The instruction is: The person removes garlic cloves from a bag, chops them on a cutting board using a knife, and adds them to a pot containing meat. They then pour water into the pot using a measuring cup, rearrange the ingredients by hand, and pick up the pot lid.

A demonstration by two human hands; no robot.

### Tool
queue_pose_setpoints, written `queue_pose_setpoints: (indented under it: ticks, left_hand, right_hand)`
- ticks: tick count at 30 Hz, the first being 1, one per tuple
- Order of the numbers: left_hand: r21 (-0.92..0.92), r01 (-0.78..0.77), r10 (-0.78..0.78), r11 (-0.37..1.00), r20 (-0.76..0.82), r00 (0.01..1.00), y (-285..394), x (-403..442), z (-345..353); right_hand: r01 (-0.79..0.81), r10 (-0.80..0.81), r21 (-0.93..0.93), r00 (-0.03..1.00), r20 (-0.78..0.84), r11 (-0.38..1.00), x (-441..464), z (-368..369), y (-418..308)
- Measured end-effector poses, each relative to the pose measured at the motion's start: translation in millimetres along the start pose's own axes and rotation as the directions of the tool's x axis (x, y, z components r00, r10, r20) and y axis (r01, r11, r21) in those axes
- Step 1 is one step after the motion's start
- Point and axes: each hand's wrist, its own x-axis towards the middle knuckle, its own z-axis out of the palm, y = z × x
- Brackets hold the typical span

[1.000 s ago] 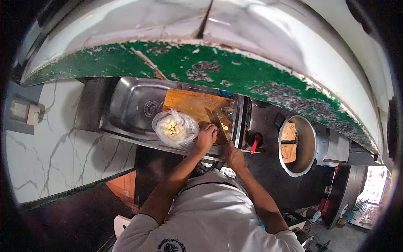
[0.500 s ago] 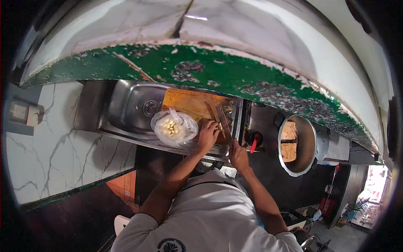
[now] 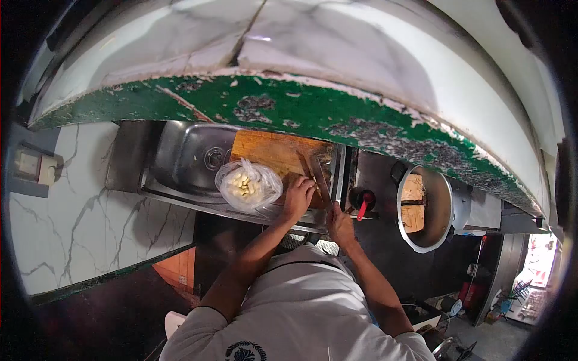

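Note:
My right hand [image 3: 341, 225] is wrapped round the handle of a knife [image 3: 322, 179], whose blade points away over the right part of a wooden cutting board [image 3: 268, 147]. Just left of the blade, my left hand [image 3: 298, 197] rests on the board with its fingers bent together; a small pale piece shows by the fingertips, and what they press is too small to make out. A clear plastic bag [image 3: 248, 184] of pale peeled cloves lies on the board's near left part, beside my left wrist.
The board spans part of a steel sink [image 3: 183, 157]. To the right are a dark cup with a red handle [image 3: 363, 207] and a large metal pot [image 3: 441, 210] holding brown blocks [image 3: 413, 204]. A green, chipped ledge [image 3: 198, 99] crosses above the sink.
Both hands and the knife have shifted slightly at the board's right part. My left fingers now sit close beside the blade. The view has tilted a little.

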Motion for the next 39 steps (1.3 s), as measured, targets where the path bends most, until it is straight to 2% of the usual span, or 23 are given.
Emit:
queue_pose_setpoints:
  ticks: [3, 6, 9, 12, 15, 18, 21, 24, 27, 30, 33, 36, 39]
  left_hand:
    - [0.031, -0.041, 0.043, 0.999, -0.05, 0.998, -3, 1, 3]
    - [0.032, -0.057, 0.058, 0.998, -0.028, 0.998, -5, 2, 2]
    - [0.048, -0.047, 0.048, 0.998, -0.018, 0.999, -7, 2, 2]
    - [0.01, -0.059, 0.059, 0.998, -0.003, 0.998, -8, 3, 0]
    - [0.003, -0.063, 0.063, 0.998, -0.023, 0.998, -6, 4, -1]
    - [-0.036, 0.041, -0.039, 0.999, 0.048, 0.998, -3, 8, -5]
    - [-0.018, 0.042, -0.041, 0.999, 0.032, 0.999, 0, 6, -14]
    - [0.038, -0.013, 0.012, 0.999, 0.032, 0.999, -11, 1, -15]
    - [0.009, 0.029, -0.029, 1.0, 0.054, 0.998, -9, 0, -16]
    - [0.025, 0.008, -0.008, 1.0, -0.006, 1.0, -4, 2, -15]
    - [0.014, 0.012, -0.013, 1.0, 0.038, 0.999, -11, 3, -13]
    - [0.03, 0.014, -0.016, 0.999, 0.066, 0.998, -17, 0, -13]
    - [-0.053, 0.066, -0.061, 0.996, 0.084, 0.995, -16, -3, -15]
  right_hand:
    - [-0.005, 0.003, 0.047, 0.999, 0.036, 0.999, 2, 5, 4]
    - [0.057, -0.057, -0.025, 0.998, 0.014, 0.998, 5, 12, 7]
    - [0.011, -0.013, 0.074, 0.999, 0.033, 0.997, 17, 9, -4]
    - [0.101, -0.098, 0.096, 0.995, -0.037, 0.99, 24, 14, 0]
    - [0.098, -0.097, 0.057, 0.995, -0.028, 0.994, 36, 25, 3]
    - [0.082, -0.082, 0.042, 0.997, -0.008, 0.996, 40, 19, 3]
    - [0.101, -0.102, 0.08, 0.995, 0.0, 0.992, 33, 7, -1]
    - [0.107, -0.107, 0.023, 0.994, -0.024, 0.994, 23, -9, -15]
    - [0.139, -0.139, 0.05, 0.99, 0.001, 0.989, 19, -11, -15]
    - [0.17, -0.169, 0.014, 0.985, -0.033, 0.985, 16, -4, -10]
    - [0.107, -0.108, 0.017, 0.994, 0.021, 0.994, 15, 1, -6]
    - [0.104, -0.104, 0.007, 0.993, 0.05, 0.995, 13, 0, -9]
    - [0.145, -0.143, -0.064, 0.989, 0.026, 0.987, 11, 10, -2]
